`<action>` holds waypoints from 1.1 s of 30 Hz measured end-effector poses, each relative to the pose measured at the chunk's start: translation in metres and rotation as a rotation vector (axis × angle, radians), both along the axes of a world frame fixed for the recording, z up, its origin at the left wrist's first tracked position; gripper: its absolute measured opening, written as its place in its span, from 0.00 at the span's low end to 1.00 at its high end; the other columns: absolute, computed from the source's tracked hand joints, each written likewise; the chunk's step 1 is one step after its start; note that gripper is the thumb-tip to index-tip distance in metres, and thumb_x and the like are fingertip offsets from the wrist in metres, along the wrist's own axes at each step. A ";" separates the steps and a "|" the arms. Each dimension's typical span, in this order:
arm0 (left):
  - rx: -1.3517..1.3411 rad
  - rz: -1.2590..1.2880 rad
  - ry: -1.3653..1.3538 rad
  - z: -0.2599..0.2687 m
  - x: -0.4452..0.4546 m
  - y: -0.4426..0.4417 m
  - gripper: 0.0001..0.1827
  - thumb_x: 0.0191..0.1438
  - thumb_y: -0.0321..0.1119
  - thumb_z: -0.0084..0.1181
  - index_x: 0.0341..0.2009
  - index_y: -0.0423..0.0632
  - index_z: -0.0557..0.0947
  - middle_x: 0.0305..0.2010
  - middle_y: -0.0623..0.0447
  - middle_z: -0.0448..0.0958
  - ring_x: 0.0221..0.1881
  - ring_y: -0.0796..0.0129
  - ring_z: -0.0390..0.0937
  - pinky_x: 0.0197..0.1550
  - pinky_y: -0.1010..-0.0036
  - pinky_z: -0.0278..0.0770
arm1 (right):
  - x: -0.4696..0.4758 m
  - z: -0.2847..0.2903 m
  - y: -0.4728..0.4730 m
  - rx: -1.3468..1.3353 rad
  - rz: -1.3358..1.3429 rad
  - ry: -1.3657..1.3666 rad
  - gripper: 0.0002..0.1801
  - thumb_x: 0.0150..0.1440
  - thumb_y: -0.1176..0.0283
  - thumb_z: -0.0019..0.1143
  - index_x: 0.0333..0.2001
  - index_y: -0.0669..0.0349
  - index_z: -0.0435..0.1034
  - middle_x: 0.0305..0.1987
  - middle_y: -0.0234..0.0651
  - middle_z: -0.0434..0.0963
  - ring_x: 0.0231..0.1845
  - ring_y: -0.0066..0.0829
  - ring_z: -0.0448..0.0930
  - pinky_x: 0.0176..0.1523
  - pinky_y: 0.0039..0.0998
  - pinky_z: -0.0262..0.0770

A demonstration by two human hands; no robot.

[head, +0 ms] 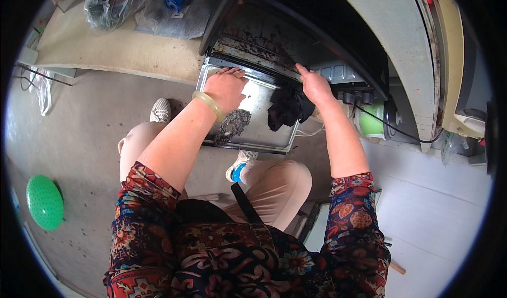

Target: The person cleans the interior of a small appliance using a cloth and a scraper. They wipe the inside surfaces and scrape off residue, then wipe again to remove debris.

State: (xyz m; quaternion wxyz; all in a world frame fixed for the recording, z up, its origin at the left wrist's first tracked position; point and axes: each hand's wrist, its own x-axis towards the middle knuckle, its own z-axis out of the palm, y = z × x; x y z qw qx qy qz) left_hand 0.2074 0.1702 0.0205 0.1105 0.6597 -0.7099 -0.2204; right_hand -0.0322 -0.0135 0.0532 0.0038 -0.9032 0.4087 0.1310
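Observation:
A black countertop oven [336,25] stands before me with its glass door [261,133] lowered. Brown grime marks the oven's lower front and inside. My left hand [226,87], with a pale bangle at the wrist, rests on the upper left of the door. A grey wire scourer [233,127] lies on the door beside that wrist. My right hand [315,85] is at the oven's lower front edge, one finger stretched along it; whether it grips anything is hidden. Just left of this hand, a crumpled black cloth [287,107] lies on the door's right part.
A wooden shelf [119,56] at the left holds a clear plastic bag [111,5] and a blue item [176,2]. Right of the oven are a green container [371,120] and a black cable [396,129]. A green balloon [44,202] lies on the floor at the left.

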 end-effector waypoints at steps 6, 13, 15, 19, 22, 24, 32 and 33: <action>0.017 -0.004 0.005 0.002 0.000 0.000 0.25 0.56 0.41 0.52 0.58 0.47 0.72 0.67 0.51 0.63 0.70 0.64 0.55 0.71 0.68 0.51 | 0.008 -0.010 0.006 -0.083 -0.004 0.011 0.29 0.53 0.80 0.40 0.60 0.50 0.63 0.42 0.52 0.77 0.41 0.50 0.80 0.45 0.43 0.77; 0.027 -0.003 0.024 0.004 -0.001 0.000 0.25 0.56 0.41 0.52 0.58 0.46 0.72 0.67 0.50 0.62 0.70 0.63 0.55 0.71 0.68 0.51 | 0.032 -0.028 -0.010 -0.081 -0.187 0.006 0.24 0.58 0.73 0.42 0.59 0.48 0.64 0.41 0.53 0.77 0.41 0.53 0.79 0.45 0.46 0.76; 0.007 -0.009 0.016 0.004 -0.002 -0.001 0.26 0.56 0.41 0.52 0.58 0.46 0.72 0.67 0.50 0.62 0.70 0.63 0.55 0.71 0.68 0.51 | 0.034 -0.029 -0.010 -0.077 -0.226 -0.034 0.23 0.58 0.73 0.42 0.59 0.48 0.64 0.40 0.53 0.77 0.41 0.53 0.79 0.45 0.47 0.75; 0.004 -0.006 -0.009 -0.003 0.002 0.003 0.26 0.56 0.42 0.52 0.58 0.46 0.72 0.67 0.50 0.62 0.70 0.63 0.55 0.71 0.67 0.51 | 0.042 -0.023 0.025 -0.114 -0.187 -0.186 0.22 0.59 0.71 0.43 0.59 0.50 0.64 0.38 0.52 0.77 0.38 0.53 0.79 0.43 0.47 0.76; 0.014 -0.015 0.002 -0.001 0.002 0.001 0.26 0.56 0.42 0.51 0.58 0.46 0.72 0.67 0.50 0.62 0.70 0.62 0.55 0.71 0.67 0.50 | 0.029 -0.008 0.077 -0.119 -0.160 -0.278 0.22 0.60 0.69 0.45 0.59 0.49 0.63 0.38 0.51 0.76 0.33 0.51 0.80 0.38 0.46 0.77; 0.000 -0.018 0.011 0.002 -0.001 -0.001 0.25 0.56 0.42 0.52 0.57 0.46 0.72 0.67 0.50 0.62 0.70 0.62 0.55 0.70 0.67 0.51 | 0.024 0.000 0.104 -0.069 -0.177 -0.263 0.22 0.60 0.69 0.45 0.60 0.47 0.63 0.38 0.49 0.76 0.34 0.50 0.79 0.39 0.46 0.76; -0.051 -0.003 0.019 -0.003 -0.002 -0.002 0.23 0.54 0.40 0.54 0.54 0.47 0.74 0.66 0.49 0.64 0.68 0.62 0.57 0.69 0.66 0.54 | 0.051 -0.015 0.109 -0.011 -0.176 -0.219 0.24 0.58 0.74 0.45 0.60 0.58 0.62 0.45 0.52 0.71 0.36 0.52 0.78 0.40 0.44 0.76; -0.055 -0.001 0.013 -0.003 -0.001 -0.001 0.23 0.54 0.40 0.54 0.54 0.47 0.74 0.66 0.49 0.64 0.68 0.62 0.58 0.69 0.66 0.54 | 0.057 -0.017 0.107 -0.010 -0.178 -0.243 0.24 0.58 0.74 0.45 0.60 0.59 0.62 0.44 0.52 0.71 0.36 0.52 0.78 0.40 0.44 0.76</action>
